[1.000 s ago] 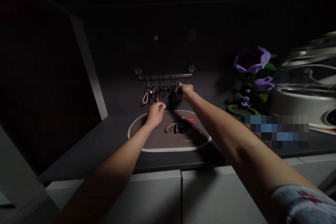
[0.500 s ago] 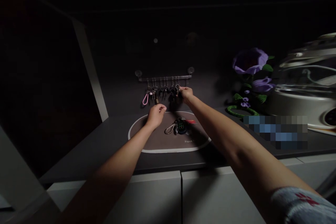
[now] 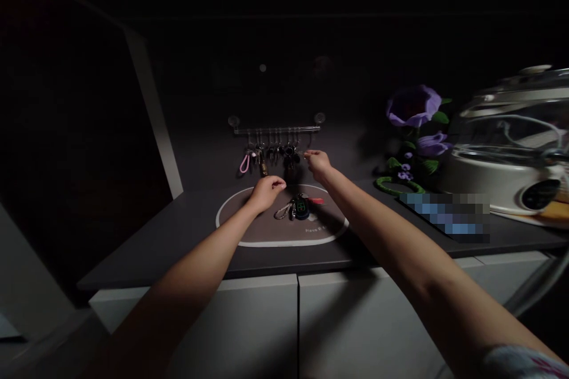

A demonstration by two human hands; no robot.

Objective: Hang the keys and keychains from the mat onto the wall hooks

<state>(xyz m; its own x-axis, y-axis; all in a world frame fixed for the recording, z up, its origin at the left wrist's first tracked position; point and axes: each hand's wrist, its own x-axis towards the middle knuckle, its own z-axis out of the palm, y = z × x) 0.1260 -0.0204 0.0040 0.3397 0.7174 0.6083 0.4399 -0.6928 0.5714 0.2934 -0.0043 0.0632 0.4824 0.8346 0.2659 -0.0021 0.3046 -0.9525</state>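
A hook rail (image 3: pixel 276 129) is fixed to the dark back wall, with several key bunches (image 3: pixel 271 156) hanging from it, one on a pink loop (image 3: pixel 244 163). My right hand (image 3: pixel 317 163) hovers just right of the hanging keys with fingers pinched, apart from them; whether anything is in the pinch is too dim to make out. My left hand (image 3: pixel 267 192) is loosely curled over the far edge of an oval mat (image 3: pixel 249 235). A car key with a braided strap (image 3: pixel 293 209) lies on the mat beside it.
Purple artificial flowers (image 3: pixel 415 124) stand at the right on the dark counter (image 3: pixel 178 237). A white cooker with a glass lid (image 3: pixel 511 148) sits at the far right. White cabinet doors (image 3: pixel 338 331) run below the counter. A pale panel edge (image 3: pixel 153 115) rises at the left.
My right hand has come off the hanging keys and drawn slightly back and to the right. My left hand stayed over the mat. The view shifted a little to the right.
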